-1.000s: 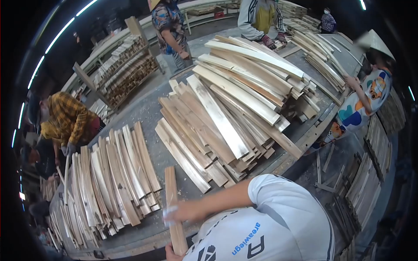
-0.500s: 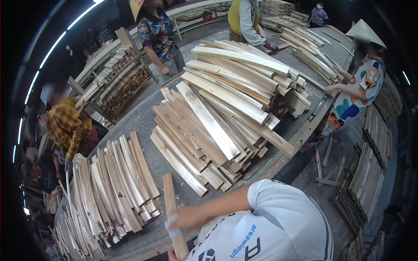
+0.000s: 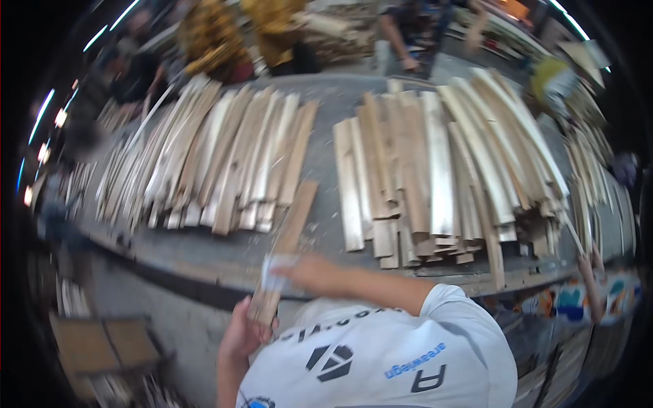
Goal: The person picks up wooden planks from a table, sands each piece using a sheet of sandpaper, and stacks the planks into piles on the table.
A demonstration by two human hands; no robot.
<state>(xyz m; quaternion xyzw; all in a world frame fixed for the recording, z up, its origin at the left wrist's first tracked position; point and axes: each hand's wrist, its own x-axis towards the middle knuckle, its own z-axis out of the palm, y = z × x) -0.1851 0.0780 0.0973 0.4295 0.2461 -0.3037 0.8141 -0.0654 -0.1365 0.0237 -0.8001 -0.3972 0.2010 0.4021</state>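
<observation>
A single wooden board [image 3: 297, 211] slants over the near table edge, its far end on the tabletop. My left hand [image 3: 243, 330] is closed round its near end, low in the view. Farther up the board, my right hand [image 3: 306, 272] presses a small whitish-blue pad or cloth [image 3: 275, 270] on its face, with some blur. Beyond it to the left lies a wide row of boards [image 3: 231, 149]. A taller heap of boards [image 3: 415, 163] lies to the right.
The grey table [image 3: 326, 163] runs across the view, with wood bits on it. Several co-workers stand round it, one in a yellow checked shirt [image 3: 211, 37] at the far side and one in a patterned shirt [image 3: 578, 299] at the right. A brown panel [image 3: 102, 343] is low at the left.
The view has swung left, so the piles sit farther right and more upright. My left hand now shows clearly at the board's near end. The right hand still holds the pad on the board.
</observation>
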